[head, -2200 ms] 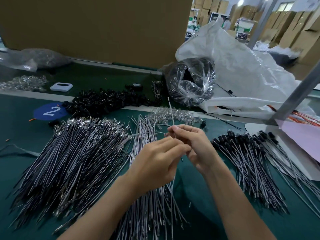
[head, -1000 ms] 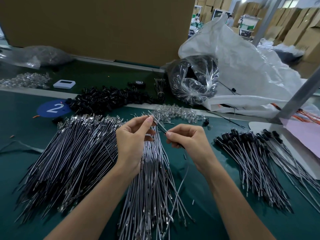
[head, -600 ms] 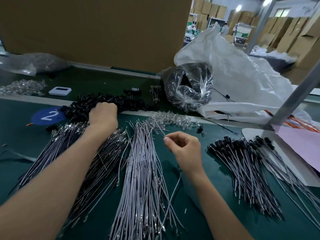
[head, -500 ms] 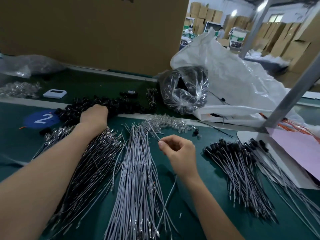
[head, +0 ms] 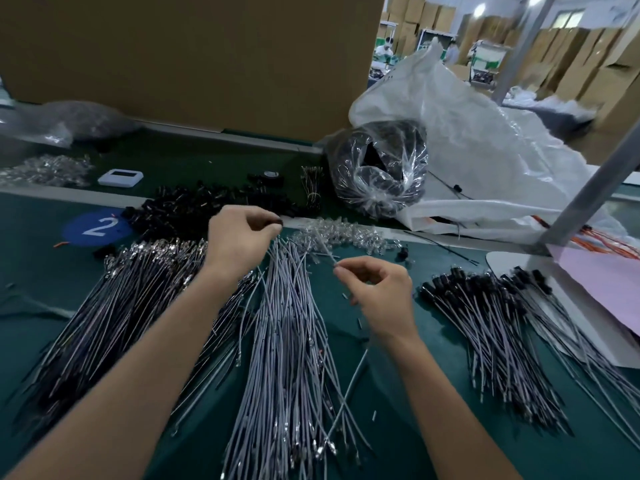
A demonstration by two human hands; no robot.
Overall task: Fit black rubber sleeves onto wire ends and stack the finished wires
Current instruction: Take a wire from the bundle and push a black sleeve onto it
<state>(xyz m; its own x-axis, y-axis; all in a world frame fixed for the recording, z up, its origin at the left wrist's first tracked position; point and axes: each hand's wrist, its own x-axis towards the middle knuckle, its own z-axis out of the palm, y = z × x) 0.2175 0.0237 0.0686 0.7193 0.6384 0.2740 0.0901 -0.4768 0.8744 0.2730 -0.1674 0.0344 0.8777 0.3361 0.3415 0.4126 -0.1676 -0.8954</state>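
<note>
The sleeve point(head: 278, 222) is a small black rubber piece. Judge it as very light, soft and slightly grippy: it should deform under pressure, so hold it by its outer wall with light force and leave the bore unobstructed. The left hand point(head: 237, 239) pinches it at the tips of thumb and forefinger, with the other fingers curled in. The sleeve protrudes just beyond the fingertips, raised above the mat point(head: 398, 427).

The wire point(head: 325, 249) is thin, grey and light. Judge it as flexible along its length: it should buckle if pushed from far back, so grip close to the working end. The right hand point(head: 382, 292) pinches it between thumb and forefinger, with a short length projecting up and away beyond the pinch. The rest of the wire trails down under the palm towards the near edge.

The sleeve and the wire tip are apart, the sleeve to the left of and slightly beyond the tip. The sleeve is not yet on the wire. Bore orientation is too small to tell.

The sleeve pile point(head: 187, 213) lies just beyond the left hand. The bare wires point(head: 287, 341) lie fanned on the mat between and below the two hands. A larger bundle point(head: 121, 306), with metal terminals at its far end, lies under the left forearm. The finished stack point(head: 485, 323), black sleeves at its far ends, lies to the right of the right hand, near but not touching it. Clear parts point(head: 346, 233) lie just beyond the wire tip.
</note>
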